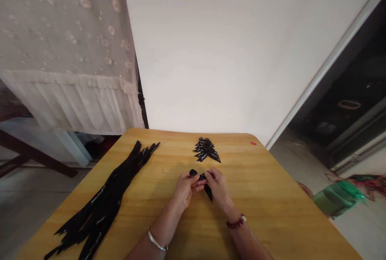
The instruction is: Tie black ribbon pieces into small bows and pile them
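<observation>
nearest us, the strips [110, 189] lie in a loose black sheaf along the left edge of the surface [256, 219], running from its near left corner toward the far left one. their ends are fanned and overlapping, so we judge that a tug on one could drag others along.

farther in, about midway between the left and right edges, both hands have the ribbon [208, 192], a loop standing out at the left and a tail pointing toward the near edge. we see the left hand [184, 187] nearly closed, its thumb pressed over the fingers with the ribbon pinched there; the right hand [219, 186] has thumb and fingertips drawn together on it too. the fold itself is hidden from us. if either pinch slackened, the soft cloth could slip or twist; an uneven pull could leave it lopsided.

beyond, toward the far edge, the bows [207, 150] overlap in a small pile; a forward brush of the knuckles could scatter them, we think. the red scrap [253, 143] sits well apart, by the far right corner.
</observation>
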`<state>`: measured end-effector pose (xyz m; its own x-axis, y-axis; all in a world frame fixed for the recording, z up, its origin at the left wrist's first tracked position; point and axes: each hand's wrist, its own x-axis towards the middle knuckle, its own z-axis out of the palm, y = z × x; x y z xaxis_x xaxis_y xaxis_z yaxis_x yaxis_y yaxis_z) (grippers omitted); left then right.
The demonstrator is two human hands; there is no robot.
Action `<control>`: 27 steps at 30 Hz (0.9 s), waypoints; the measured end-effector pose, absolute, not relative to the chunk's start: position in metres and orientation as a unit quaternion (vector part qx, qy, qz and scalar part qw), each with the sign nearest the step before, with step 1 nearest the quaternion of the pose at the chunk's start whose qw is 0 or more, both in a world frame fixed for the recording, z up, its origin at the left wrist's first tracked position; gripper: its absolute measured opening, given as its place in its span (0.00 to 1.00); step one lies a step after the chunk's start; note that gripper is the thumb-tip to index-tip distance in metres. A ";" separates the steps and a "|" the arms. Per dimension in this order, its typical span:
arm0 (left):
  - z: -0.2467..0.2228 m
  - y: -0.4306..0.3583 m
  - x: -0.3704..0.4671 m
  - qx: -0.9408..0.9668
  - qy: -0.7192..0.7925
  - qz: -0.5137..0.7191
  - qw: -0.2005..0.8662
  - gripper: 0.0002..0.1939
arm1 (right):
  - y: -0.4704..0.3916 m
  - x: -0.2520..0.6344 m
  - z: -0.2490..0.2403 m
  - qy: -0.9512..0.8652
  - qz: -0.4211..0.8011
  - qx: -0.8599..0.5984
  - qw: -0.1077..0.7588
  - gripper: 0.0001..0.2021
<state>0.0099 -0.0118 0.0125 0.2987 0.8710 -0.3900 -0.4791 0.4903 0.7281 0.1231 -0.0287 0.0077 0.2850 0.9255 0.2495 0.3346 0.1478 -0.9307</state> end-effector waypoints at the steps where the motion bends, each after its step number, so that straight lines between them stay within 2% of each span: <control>1: 0.013 -0.012 0.010 0.246 0.396 0.440 0.767 0.03 | -0.029 0.123 0.008 -0.525 0.281 -0.591 0.544 0.12; 9: 0.011 -0.013 0.010 0.242 0.392 0.436 0.773 0.03 | -0.027 0.122 0.005 -0.487 0.323 -0.578 0.569 0.12; 19: 0.011 -0.013 0.009 0.286 0.391 0.424 0.765 0.08 | -0.036 0.124 0.022 -0.376 0.432 -0.562 0.597 0.13; 27: 0.012 -0.015 0.010 0.328 0.383 0.420 0.754 0.09 | -0.034 0.121 0.022 -0.454 0.452 -0.507 0.577 0.11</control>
